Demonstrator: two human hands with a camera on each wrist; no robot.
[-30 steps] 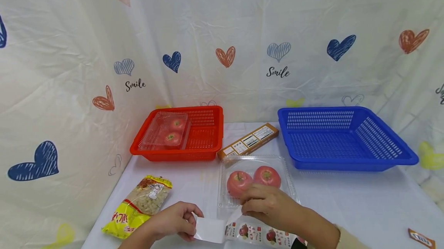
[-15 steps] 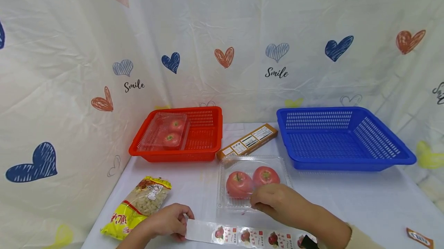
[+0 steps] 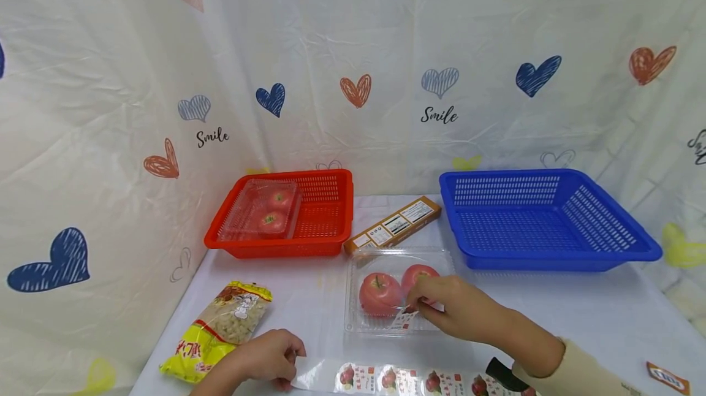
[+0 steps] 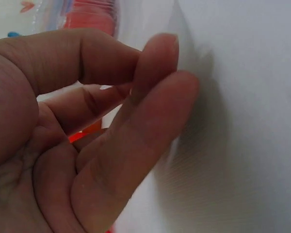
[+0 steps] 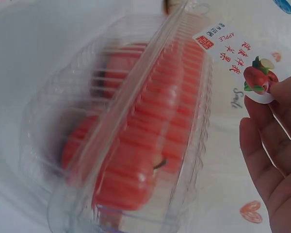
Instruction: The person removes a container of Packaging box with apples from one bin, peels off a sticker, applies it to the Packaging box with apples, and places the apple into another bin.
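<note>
My right hand (image 3: 455, 307) pinches a peeled apple sticker (image 5: 240, 60) by its picture end, thumb and finger on it. The sticker hangs over the front part of a clear plastic clamshell box (image 3: 355, 316) with two red apples (image 3: 380, 293) inside, lid down. Along the front of the table lies a strip of apple stickers (image 3: 398, 380), its left end bare backing. My left hand (image 3: 273, 356) holds that bare end, thumb and fingers curled together; in the left wrist view the fingertips (image 4: 157, 53) lie close over the white cloth.
A red basket (image 3: 287, 249) at the back left holds another box of apples. A blue basket (image 3: 557, 261) stands back right, with a brown carton (image 3: 394, 224) between them. A yellow snack bag (image 3: 220, 328) lies left, a small orange packet (image 3: 667, 377) far right.
My right hand has peeled a sticker off the strip and brought it up over the apple box. The strip has settled flat, and my left hand has shifted left with its end.
</note>
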